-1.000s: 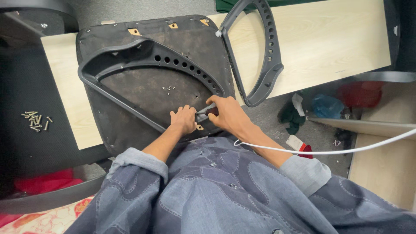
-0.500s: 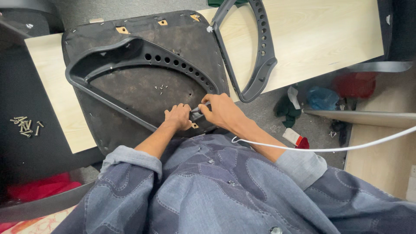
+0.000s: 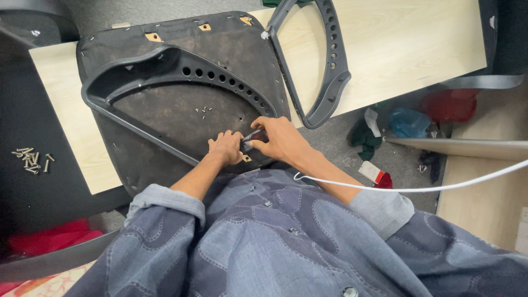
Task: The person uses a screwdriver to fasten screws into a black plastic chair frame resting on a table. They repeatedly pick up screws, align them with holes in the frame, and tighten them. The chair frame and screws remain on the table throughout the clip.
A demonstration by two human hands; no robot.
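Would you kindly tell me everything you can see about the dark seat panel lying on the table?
The seat panel is a broad, rounded slab covered in dark, worn fabric stapled along its edges, lying flat on the pale wooden table. A grey plastic frame with a row of round holes sits on it. A few small screws lie loose near its middle. At its near edge the left hand presses down, and the right hand grips a dark-handled tool against it.

Matt, rough dark cloth on the seat base [image 3: 165, 110]; matt grey plastic frames [image 3: 324, 66] with holes; smooth pale wood-look board [image 3: 407, 44], upper right; shiny metal screws [image 3: 30, 159], left; possibly glossy plastic tool handle [image 3: 254, 136]; soft denim sleeves [image 3: 165, 201]
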